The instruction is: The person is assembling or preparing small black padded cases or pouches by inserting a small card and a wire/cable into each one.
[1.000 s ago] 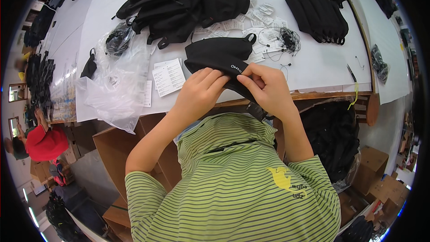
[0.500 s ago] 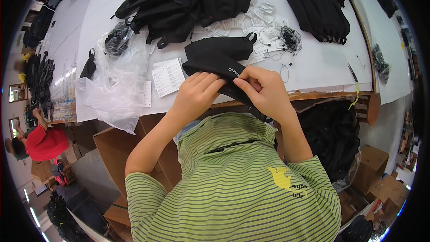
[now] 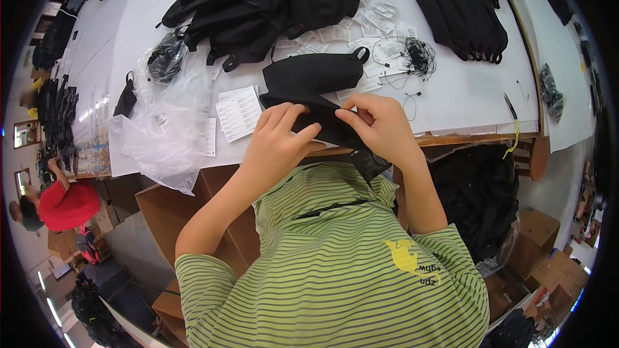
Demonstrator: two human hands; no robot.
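Note:
A black fabric bag is between my hands at the table's near edge. My left hand holds its left part, with thumb and forefinger a little apart over the dark cloth. My right hand pinches its upper right edge between thumb and forefinger. A dark flap hangs below the right hand, over the table edge. Just beyond lies another black pouch-like piece with a loop at its right end; whether it joins the held bag is unclear.
Black bags are heaped at the back, near loose white tags and tangled black cords. On the left are clear plastic bags and a tag stack. Snips lie right. Below stands an open carton.
The held bag has turned, so its printed mark no longer shows. My left thumb and forefinger have spread apart, and a dark flap now hangs below my right hand.

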